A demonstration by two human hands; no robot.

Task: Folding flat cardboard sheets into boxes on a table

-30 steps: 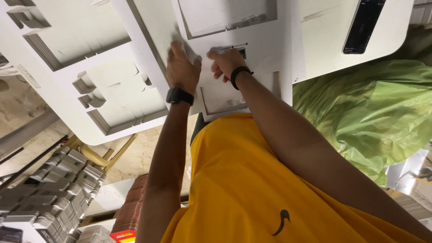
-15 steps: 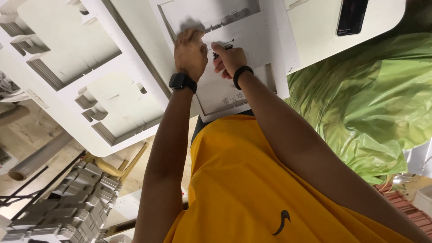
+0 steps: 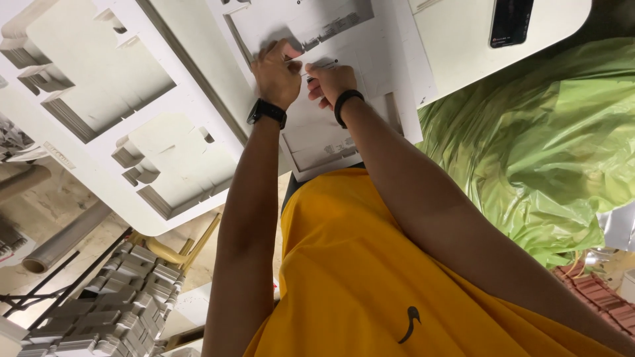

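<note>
A person in a yellow shirt [image 3: 357, 277] works at a white table [image 3: 456, 46], seen from above. Both hands meet on a flat printed sheet [image 3: 317, 139] lying on the table directly in front of the person. The left hand [image 3: 276, 73], with a black watch [image 3: 266, 111] on its wrist, is curled and presses on the sheet. The right hand [image 3: 329, 80], with a black wristband [image 3: 345, 102], is closed around a thin pen [image 3: 322, 65] whose tip rests on the sheet. The hands are just beside each other. A dark phone [image 3: 511, 22] lies well to the right. A green plastic bag [image 3: 536, 145] sits beside the table.
</note>
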